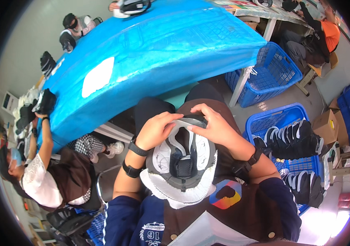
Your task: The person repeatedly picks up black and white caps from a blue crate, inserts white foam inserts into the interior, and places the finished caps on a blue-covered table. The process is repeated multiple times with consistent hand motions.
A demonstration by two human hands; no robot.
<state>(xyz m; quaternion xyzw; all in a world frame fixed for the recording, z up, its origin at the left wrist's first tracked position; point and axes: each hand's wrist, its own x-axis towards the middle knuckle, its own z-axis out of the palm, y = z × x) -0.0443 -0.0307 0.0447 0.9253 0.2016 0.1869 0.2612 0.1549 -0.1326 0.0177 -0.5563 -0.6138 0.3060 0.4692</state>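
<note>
A shoe upper (pixel 177 184) in white, grey and black rests over my lap, its opening and padded inside facing up. White frayed-edged flaps spread on the side nearest my body. My left hand (pixel 158 128) grips the far rim of the upper from the left, thumb and fingers closed on it. From the right, my right hand (pixel 215 126) pinches the same rim, thumb inside and fingers over the dark outer edge. Part of the rim is hidden under my fingers.
A table with a blue cover (pixel 154 53) stands ahead, a white sheet (pixel 98 77) on it. At right, a blue basket (pixel 277 112) holds stacked black-and-white uppers (pixel 294 139); another blue basket (pixel 275 69) stands beyond. A co-worker (pixel 56 176) sits close at left; others work farther off.
</note>
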